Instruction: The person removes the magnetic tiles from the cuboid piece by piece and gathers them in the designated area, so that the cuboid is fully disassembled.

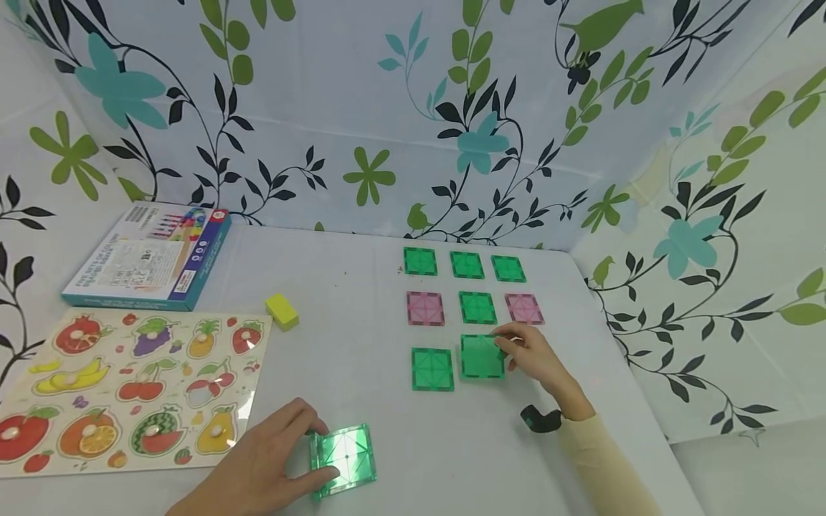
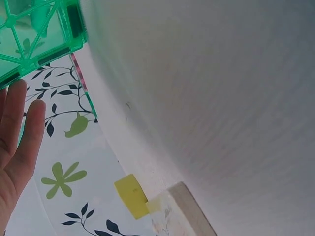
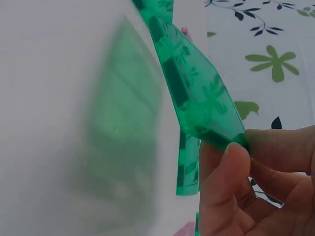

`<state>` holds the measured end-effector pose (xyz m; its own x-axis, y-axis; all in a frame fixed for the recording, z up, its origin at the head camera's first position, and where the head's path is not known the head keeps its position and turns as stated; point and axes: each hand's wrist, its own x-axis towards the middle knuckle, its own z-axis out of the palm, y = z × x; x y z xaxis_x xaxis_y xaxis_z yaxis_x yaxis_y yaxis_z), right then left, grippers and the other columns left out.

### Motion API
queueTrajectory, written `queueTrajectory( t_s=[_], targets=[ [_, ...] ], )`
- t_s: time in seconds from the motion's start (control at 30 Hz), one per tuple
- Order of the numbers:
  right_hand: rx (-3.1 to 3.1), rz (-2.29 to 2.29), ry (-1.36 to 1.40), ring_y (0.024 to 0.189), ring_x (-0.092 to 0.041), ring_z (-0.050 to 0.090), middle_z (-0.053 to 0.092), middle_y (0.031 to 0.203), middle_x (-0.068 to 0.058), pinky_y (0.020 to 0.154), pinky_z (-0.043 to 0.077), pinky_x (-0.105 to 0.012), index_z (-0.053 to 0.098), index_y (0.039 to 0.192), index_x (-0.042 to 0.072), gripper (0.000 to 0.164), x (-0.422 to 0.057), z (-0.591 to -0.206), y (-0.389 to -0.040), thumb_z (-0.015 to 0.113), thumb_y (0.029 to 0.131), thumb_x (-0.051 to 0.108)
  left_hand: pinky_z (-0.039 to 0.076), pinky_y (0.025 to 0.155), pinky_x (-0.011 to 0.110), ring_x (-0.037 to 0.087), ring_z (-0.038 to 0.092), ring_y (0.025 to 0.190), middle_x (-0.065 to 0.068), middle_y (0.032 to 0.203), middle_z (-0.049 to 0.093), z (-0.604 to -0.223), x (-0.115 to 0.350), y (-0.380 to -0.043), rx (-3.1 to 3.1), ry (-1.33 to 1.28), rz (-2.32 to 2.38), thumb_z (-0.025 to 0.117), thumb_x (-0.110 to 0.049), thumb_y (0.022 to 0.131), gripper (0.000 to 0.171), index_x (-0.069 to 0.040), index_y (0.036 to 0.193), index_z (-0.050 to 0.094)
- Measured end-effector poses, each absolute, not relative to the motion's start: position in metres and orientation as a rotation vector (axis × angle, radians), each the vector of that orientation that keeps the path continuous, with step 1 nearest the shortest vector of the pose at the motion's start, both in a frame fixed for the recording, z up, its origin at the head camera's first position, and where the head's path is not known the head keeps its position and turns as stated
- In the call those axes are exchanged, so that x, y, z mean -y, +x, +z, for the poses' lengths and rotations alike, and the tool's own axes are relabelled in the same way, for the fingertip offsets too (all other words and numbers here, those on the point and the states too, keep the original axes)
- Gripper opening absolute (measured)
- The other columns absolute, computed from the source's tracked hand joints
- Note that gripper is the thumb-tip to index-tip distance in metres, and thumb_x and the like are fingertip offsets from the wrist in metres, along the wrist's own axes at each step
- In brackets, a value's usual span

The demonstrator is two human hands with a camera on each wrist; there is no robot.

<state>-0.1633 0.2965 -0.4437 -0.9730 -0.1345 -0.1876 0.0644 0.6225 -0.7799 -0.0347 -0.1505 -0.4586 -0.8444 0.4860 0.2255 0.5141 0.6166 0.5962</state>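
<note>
My right hand (image 1: 537, 363) pinches a translucent green square magnetic tile (image 1: 480, 357) by its right edge. In the right wrist view this tile (image 3: 199, 88) is tilted above the table, its green shadow below, with thumb and fingertips at one corner. On its left lies another green tile (image 1: 432, 370); behind it are a green tile (image 1: 477, 308) between two pink tiles (image 1: 425, 309), and a row of green tiles (image 1: 467, 265). Near the front edge, my left hand (image 1: 274, 459) holds green tiles (image 1: 348, 456) that look stacked, thumb on top; part of them shows in the left wrist view (image 2: 37, 34).
A fruit picture puzzle board (image 1: 174, 383) lies at the left, with a boxed set (image 1: 142, 251) behind it. A yellow block (image 1: 282, 312) sits by the board's far right corner. Leaf-patterned cloth (image 1: 361, 107) hangs behind the white table (image 1: 348, 301).
</note>
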Motion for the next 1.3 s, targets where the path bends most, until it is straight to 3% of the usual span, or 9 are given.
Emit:
queueTrajectory(
  t_s=[0.27,0.5,0.73,0.97,1.07,1.17,1.3],
  targets=[
    [-2.564,-1.203,-0.003,0.08,-0.017,0.058,0.065,0.108,-0.019,0.061,0.053,-0.029,0.064,0.126,-0.005,0.03,-0.319,-0.459,-0.163,0.055,0.105,0.015,0.053,0.078,0.019,-0.004,0.051,0.09,-0.023,0.104,0.052,-0.461,0.15,-0.036,2.76,-0.872,-1.039,0.075,-0.06,0.085,0.039,-0.031,0.106,0.06],
    [-2.629,-1.095,0.023,0.066,-0.016,0.055,0.067,0.103,-0.017,0.057,0.048,-0.029,0.066,0.123,-0.003,0.028,-0.318,-0.467,-0.164,0.056,0.104,0.014,0.052,0.077,0.019,-0.003,0.051,0.089,-0.024,0.104,0.051,-0.462,0.151,-0.035,2.767,-0.872,-1.064,0.075,-0.06,0.085,0.039,-0.031,0.106,0.06],
    [-2.782,-0.892,-0.028,0.086,-0.017,0.06,0.068,0.108,-0.013,0.068,0.049,-0.029,0.07,0.12,0.004,0.027,-0.312,-0.473,-0.165,0.062,0.102,0.023,0.052,0.077,0.019,-0.004,0.052,0.09,-0.025,0.105,0.051,-0.462,0.151,-0.035,2.767,-0.867,-1.059,0.075,-0.06,0.085,0.039,-0.031,0.106,0.06],
    [-2.871,-0.659,-0.144,0.09,-0.021,0.061,0.064,0.107,-0.014,0.071,0.048,-0.032,0.067,0.124,0.005,0.049,-0.305,-0.465,-0.158,0.075,0.091,0.041,0.053,0.077,0.02,-0.004,0.052,0.09,-0.024,0.105,0.052,-0.463,0.151,-0.034,2.757,-0.862,-1.043,0.076,-0.06,0.085,0.039,-0.031,0.106,0.06],
    [-2.863,-0.562,-0.166,0.092,-0.021,0.06,0.06,0.114,-0.016,0.071,0.05,-0.034,0.064,0.132,0.007,0.071,-0.302,-0.461,-0.151,0.085,0.079,0.05,0.052,0.077,0.019,-0.004,0.051,0.09,-0.023,0.104,0.052,-0.463,0.151,-0.034,2.744,-0.868,-1.035,0.076,-0.059,0.084,0.039,-0.031,0.106,0.06],
    [-2.874,-0.46,-0.221,0.1,-0.025,0.06,0.059,0.124,-0.018,0.081,0.056,-0.044,0.061,0.138,0.009,0.089,-0.298,-0.458,-0.146,0.092,0.066,0.053,0.052,0.076,0.019,-0.004,0.051,0.09,-0.024,0.105,0.051,-0.464,0.151,-0.035,2.722,-0.878,-1.023,0.077,-0.058,0.084,0.039,-0.031,0.105,0.06],
    [-2.918,-0.376,-0.278,0.108,-0.029,0.06,0.061,0.129,-0.019,0.093,0.056,-0.052,0.063,0.137,0.008,0.089,-0.295,-0.457,-0.143,0.096,0.064,0.047,0.052,0.077,0.019,-0.004,0.051,0.09,-0.024,0.105,0.05,-0.465,0.151,-0.035,2.705,-0.882,-1.009,0.077,-0.057,0.085,0.038,-0.031,0.105,0.06]
  ],
)
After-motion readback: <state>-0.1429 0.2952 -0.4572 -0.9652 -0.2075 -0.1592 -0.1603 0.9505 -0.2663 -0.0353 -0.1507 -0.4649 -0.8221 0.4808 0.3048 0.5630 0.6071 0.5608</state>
